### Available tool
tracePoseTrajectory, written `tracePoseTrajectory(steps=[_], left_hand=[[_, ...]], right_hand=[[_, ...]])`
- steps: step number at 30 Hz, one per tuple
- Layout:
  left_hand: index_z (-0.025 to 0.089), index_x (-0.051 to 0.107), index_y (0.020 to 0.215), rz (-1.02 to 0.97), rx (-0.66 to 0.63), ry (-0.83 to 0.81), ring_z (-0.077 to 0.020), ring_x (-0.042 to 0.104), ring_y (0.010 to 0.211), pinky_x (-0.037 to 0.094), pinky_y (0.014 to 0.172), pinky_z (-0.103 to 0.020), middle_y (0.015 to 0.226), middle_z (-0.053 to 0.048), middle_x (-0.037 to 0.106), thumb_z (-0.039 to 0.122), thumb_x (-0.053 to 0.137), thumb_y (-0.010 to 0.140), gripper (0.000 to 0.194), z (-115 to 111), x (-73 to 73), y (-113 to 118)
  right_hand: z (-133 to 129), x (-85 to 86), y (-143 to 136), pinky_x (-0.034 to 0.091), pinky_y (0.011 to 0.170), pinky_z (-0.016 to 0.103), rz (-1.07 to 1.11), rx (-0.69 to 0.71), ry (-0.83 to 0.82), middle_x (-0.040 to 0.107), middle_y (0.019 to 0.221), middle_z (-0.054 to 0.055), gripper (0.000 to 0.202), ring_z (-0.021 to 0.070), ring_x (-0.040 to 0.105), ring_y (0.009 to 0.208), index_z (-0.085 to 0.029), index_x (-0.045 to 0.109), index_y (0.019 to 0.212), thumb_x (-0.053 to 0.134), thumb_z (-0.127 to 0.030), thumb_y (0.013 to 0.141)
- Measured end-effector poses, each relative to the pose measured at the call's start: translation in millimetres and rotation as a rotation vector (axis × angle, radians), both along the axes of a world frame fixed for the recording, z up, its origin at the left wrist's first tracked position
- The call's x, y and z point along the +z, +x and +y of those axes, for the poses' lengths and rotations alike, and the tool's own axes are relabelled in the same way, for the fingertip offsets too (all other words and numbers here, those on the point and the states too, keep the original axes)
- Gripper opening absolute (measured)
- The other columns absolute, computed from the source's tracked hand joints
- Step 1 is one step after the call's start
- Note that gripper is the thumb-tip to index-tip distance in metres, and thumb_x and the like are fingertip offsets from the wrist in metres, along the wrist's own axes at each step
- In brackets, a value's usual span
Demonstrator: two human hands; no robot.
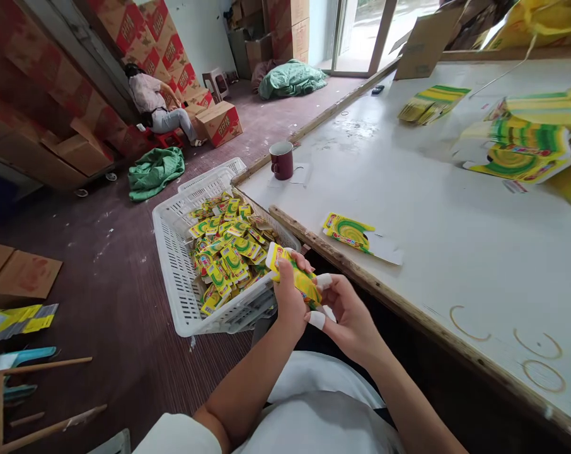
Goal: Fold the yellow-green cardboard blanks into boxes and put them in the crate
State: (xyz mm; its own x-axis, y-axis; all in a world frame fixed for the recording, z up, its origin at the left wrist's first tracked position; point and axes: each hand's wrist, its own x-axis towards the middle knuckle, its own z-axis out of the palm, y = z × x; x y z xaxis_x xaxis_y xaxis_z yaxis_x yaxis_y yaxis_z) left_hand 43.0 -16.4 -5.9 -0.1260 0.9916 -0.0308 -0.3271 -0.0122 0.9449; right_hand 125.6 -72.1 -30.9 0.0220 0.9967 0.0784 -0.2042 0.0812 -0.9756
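My left hand is wrapped round a small yellow and green carton, with the thumb on top. My right hand has white tape on its thumb and a finger; these close round the carton's near end, partly hiding it. Just left of my hands, a white plastic basket holds many similar filled-out cartons, heaped loosely. On the table to the right lies a flat, unfolded carton with a white flap.
A dark red mug stands near the table's wooden edge. Bundles of flat cartons and a blurred larger stack lie farther right. Rubber bands are near me. A person sits by stacked boxes.
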Motion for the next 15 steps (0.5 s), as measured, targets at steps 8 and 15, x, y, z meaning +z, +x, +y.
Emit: tracePoseTrajectory(steps=[8,15], left_hand=[[0.022,0.061,0.087,0.162,-0.135,0.061,-0.0152,0.061,0.068,0.055,0.067,-0.03,0.079,0.001,0.066,0.075,0.076,0.055,0.063,-5.2,-23.7,-21.1],[0.02,0.068,0.107,0.29,-0.172,0.118,-0.0257,0.067,0.108,0.054,0.092,-0.037,0.113,-0.01,0.073,0.07,0.063,0.077,0.058,10.5,-3.3,-54.2]], right_hand=[[4.2,0.1,18.0,0.059,0.065,0.03,-0.022,-0.127,-0.021,0.067,0.079,0.0,0.026,0.0158,0.066,0.07,-0.024,0.064,0.088,0.077,-0.042,0.075],[7.5,9.4,48.6,0.054,0.062,0.034,-0.592,-0.407,0.234,0.07,0.077,0.001,0.011,0.0198,0.064,0.067,-0.028,0.07,0.084,0.061,-0.022,0.085]])
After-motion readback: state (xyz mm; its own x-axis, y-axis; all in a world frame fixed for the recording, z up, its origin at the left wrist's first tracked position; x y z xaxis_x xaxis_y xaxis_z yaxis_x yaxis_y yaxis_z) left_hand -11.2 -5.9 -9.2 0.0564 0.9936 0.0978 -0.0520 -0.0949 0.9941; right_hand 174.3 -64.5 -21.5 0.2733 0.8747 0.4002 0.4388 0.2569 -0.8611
